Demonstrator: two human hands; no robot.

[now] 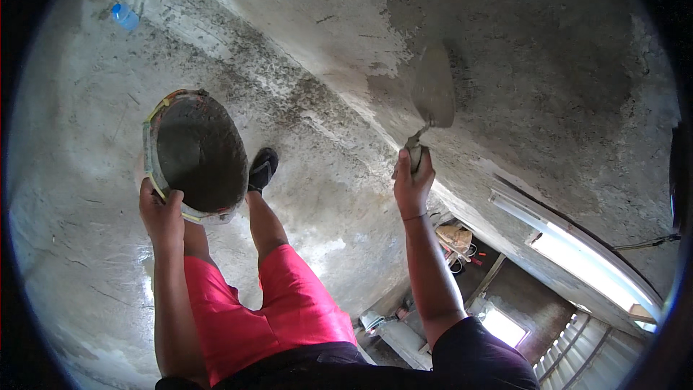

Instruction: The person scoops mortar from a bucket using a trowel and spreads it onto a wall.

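Grey concrete floor (79,166) spans the left and centre of the frame, with dark spatter (289,90) toward upper centre. A blue-capped bottle (125,17) rests upper left; a dark sandal (264,167) stands left of centre.

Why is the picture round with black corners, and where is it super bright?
Head view: the fisheye lens leaves a round image, dark corners; head view: glare whitens the long window at lower right and the smaller opening left of it.

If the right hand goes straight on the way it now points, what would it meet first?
The right hand, with its trowel in front, would probably meet the dark patch of wall; depth is unclear, and the trowel may already touch it.
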